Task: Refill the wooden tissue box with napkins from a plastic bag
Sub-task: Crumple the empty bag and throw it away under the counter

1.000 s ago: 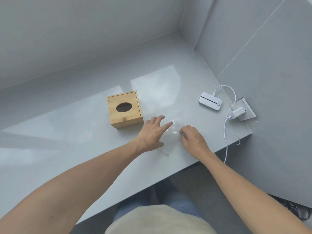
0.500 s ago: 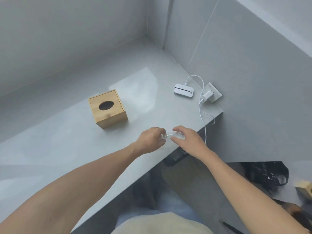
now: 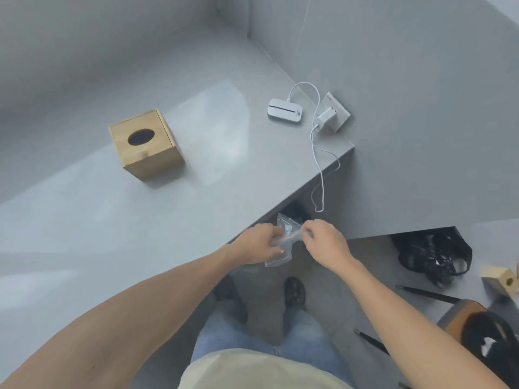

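Note:
The wooden tissue box stands on the grey counter, its oval top opening dark. Beyond the counter's front edge both hands hold a crumpled clear plastic bag in the air. My left hand grips its left side and my right hand pinches its right side. The bag looks flat and see-through; no napkins show in it.
A white device lies at the counter's back right, cabled to a charger in a wall socket; the cable hangs over the edge. On the floor to the right are a black plastic bag, a small wooden block and a chair.
The clear bag was lifted off the counter and crumpled between both hands, which drew back past the counter's front edge. The view swung right and down, showing the floor.

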